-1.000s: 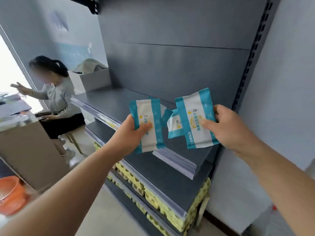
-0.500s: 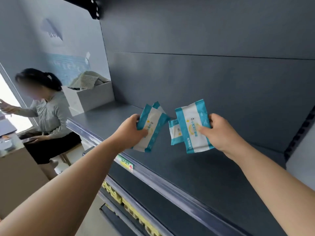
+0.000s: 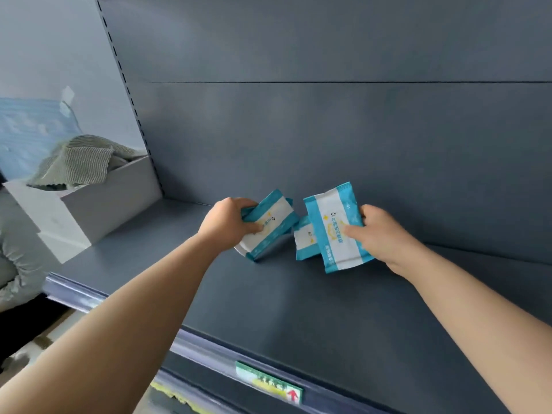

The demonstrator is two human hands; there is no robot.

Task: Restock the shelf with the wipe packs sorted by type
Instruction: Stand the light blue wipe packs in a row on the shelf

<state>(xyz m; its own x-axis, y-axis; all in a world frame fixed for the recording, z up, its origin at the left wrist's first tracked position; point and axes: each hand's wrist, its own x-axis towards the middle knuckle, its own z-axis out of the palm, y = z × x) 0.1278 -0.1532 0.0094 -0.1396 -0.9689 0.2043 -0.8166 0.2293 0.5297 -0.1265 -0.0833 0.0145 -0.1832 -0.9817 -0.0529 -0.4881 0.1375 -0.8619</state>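
Left hand (image 3: pixel 228 224) curled round left packs (image 3: pixel 270 225), corner at the shelf (image 3: pixel 268 300) | right hand (image 3: pixel 380 236) pinches right packs (image 3: pixel 333 234) just above it | better to set each bundle upright, same type together.

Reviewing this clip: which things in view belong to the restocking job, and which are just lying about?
Job:
left wipe packs in the left hand
right wipe packs in the right hand
dark shelf

Lying about:
white box
striped cloth in it
green label on the shelf rail
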